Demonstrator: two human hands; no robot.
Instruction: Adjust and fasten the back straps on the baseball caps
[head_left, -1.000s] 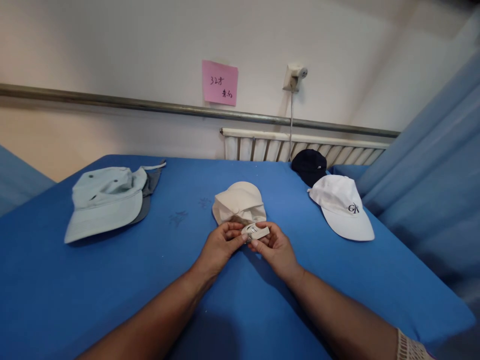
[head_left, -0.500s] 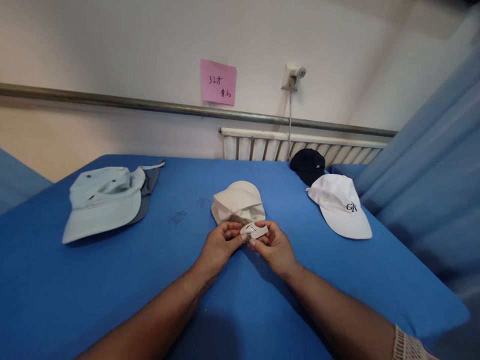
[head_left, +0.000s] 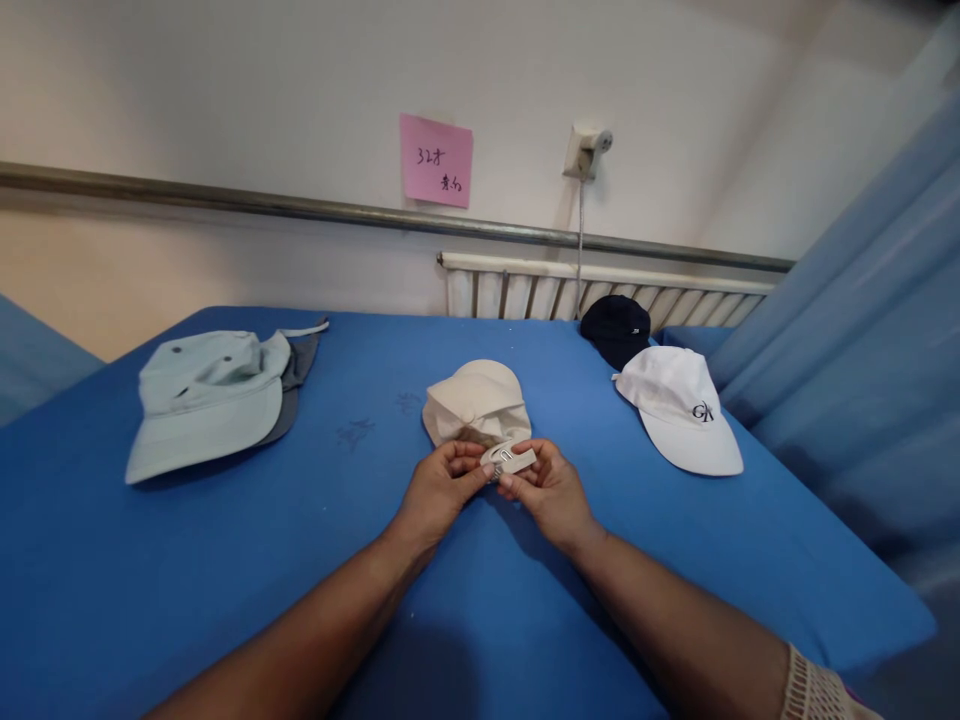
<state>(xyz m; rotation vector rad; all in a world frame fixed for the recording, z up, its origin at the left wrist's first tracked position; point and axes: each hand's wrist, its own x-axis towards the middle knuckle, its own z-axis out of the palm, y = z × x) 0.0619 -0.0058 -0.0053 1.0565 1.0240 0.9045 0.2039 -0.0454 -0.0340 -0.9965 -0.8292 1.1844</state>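
Note:
A beige baseball cap (head_left: 480,395) lies in the middle of the blue-covered bed, its brim pointing away from me and its back strap (head_left: 520,461) towards me. On the strap shows a small metal buckle (head_left: 504,456). My left hand (head_left: 441,490) pinches the strap by the buckle between thumb and fingers. From the other side, my right hand (head_left: 551,495) grips the same strap, thumb in front near the buckle. The tips of several fingers are hidden behind the strap.
A pale green cap (head_left: 210,400) rests partly over a dark grey cap (head_left: 300,365) at left. To the right are a white cap (head_left: 682,410) and a black cap (head_left: 616,330). Behind the blue sheet (head_left: 360,560) stand a radiator (head_left: 540,290) and a metal rail (head_left: 322,212); a blue curtain (head_left: 862,280) hangs right.
My fingers have shifted slightly on the strap, and the buckle has tilted a little. Both hands keep their hold, and the caps stay in place.

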